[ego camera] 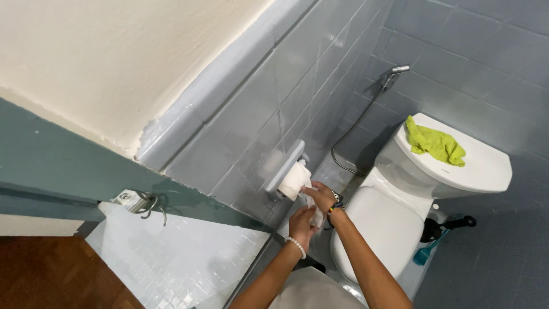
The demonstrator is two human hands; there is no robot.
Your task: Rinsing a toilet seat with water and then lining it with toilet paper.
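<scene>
Both forearms rise from the bottom edge and meet just below a wall-mounted paper roll (295,179). Nearest of the two, the left hand (301,224), with a bead bracelet at its wrist, is curled shut around a hanging strip of paper (315,214) pulled from the roll, gripping its lower part. Just above it and touching the same strip, the right hand (321,195), a dark band at its wrist, pinches the paper close under the roll; how far its fingers close I cannot tell exactly, but they hold the sheet. The roll sits on a grey holder (284,170) fixed to the tiled wall, directly beyond the right hand.

Right of the hands stands a white toilet (382,223) with its lid down. Beyond it, on the cistern lid, lies a crumpled green cloth (434,143). A spray hose (359,123) hangs on the wall past the roll, its head clipped up near the corner. Low to the right of the toilet, a teal brush (426,253) rests on the floor.
</scene>
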